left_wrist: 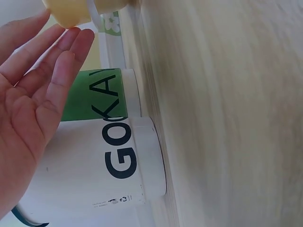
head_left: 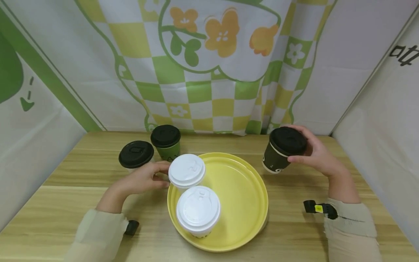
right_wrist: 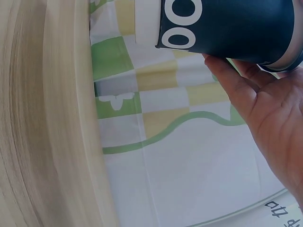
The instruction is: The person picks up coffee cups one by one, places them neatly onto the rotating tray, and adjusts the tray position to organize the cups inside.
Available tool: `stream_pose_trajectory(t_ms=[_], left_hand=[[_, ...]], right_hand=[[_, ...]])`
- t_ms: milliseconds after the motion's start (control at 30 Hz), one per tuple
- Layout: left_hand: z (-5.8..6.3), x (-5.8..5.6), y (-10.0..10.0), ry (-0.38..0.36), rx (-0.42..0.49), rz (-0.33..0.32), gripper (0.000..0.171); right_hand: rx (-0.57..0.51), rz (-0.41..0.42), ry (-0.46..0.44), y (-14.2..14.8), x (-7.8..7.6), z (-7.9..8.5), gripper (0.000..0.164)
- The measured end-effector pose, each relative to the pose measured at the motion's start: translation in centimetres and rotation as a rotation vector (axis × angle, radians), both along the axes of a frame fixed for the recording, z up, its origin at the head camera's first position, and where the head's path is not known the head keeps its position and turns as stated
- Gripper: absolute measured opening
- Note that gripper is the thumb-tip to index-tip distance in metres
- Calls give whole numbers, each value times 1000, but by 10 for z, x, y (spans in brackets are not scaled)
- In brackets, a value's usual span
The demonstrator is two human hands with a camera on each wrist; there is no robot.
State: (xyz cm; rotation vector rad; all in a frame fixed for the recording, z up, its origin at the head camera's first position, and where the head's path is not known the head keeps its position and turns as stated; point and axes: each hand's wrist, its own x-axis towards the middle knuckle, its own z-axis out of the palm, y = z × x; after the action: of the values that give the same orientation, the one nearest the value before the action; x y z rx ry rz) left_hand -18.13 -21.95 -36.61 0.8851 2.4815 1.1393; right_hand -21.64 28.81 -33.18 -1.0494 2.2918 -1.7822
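Observation:
My right hand (head_left: pixel 319 156) grips a black cup (head_left: pixel 276 158) with a black lid, thumb across its front and fingers behind. In the right wrist view, its pale base (right_wrist: pixel 147 21) shows above the table's edge. My left hand (head_left: pixel 142 179) is beside the tray's left rim, relaxed fingertips right at the side of a white-lidded cup (head_left: pixel 186 171). A second white-lidded cup (head_left: pixel 198 211) stands nearer on the yellow tray (head_left: pixel 242 203). Behind the left hand are a black-lidded white cup (left_wrist: pixel 90 165) and a green cup (left_wrist: pixel 87 94), both upright on the table.
The wooden table (head_left: pixel 291 225) runs back to a checked, flowered curtain (head_left: pixel 199 91). White fabric walls (head_left: pixel 373 102) close in both sides. The round tray sits in the middle, its right half bare, with the black cup beyond its right rim.

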Motion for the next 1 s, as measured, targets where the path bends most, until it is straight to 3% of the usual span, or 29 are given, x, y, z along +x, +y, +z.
stream_pose_trajectory(t_ms=[233, 567, 767, 1000], left_hand=[[0, 0, 0, -15, 9, -20, 39], [-2, 0, -1, 63, -16, -20, 34], [-1, 13, -1, 26, -8, -8, 44], [9, 31, -4, -26, -44, 50, 40]], right_hand=[[10, -25, -7, 2, 2, 0, 83], [9, -12, -12, 0, 2, -1, 82], [17, -20, -3, 1, 2, 0, 83], [25, -30, 8, 3, 2, 1, 83]])
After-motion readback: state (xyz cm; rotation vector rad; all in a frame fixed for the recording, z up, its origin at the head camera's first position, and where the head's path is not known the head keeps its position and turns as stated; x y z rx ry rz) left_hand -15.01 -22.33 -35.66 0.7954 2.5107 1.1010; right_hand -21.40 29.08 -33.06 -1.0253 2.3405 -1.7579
